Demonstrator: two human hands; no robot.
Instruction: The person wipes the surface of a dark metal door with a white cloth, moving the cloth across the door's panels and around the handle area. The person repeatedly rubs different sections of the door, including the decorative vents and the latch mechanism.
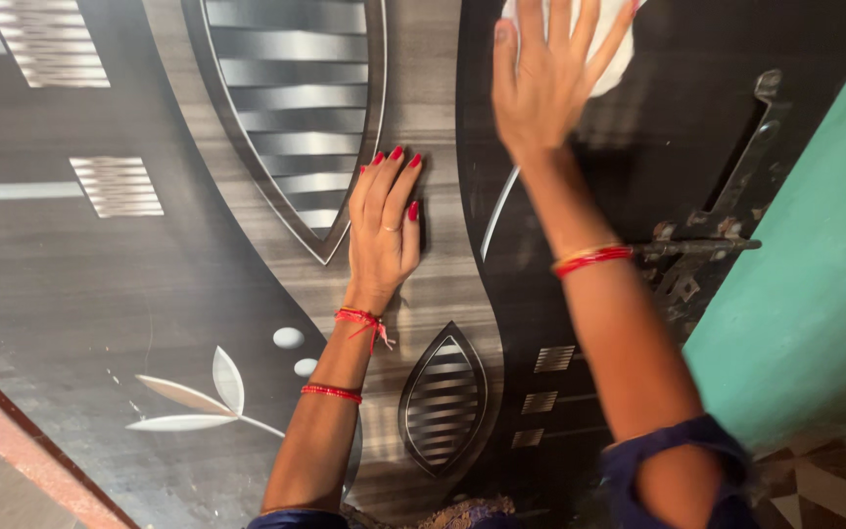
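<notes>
Seen from the head camera, the left hand (382, 230) lies flat on the laminated door (80, 274), fingers straight and close together, palm pressed on the grey wood-grain band between the large striped leaf-shaped inlay (291, 108) and the small one (443, 400). The right hand (545, 73), blurred, is spread wide with fingers fanned and presses a white cloth (611, 54) against the dark panel near the door's top edge. The cloth shows only past the fingers, up and to the right of the left hand. A dark metal latch (727, 186) sits at the door's right edge, beside the teal wall (815, 284). White leaf motifs (198, 397) mark the lower left.
</notes>
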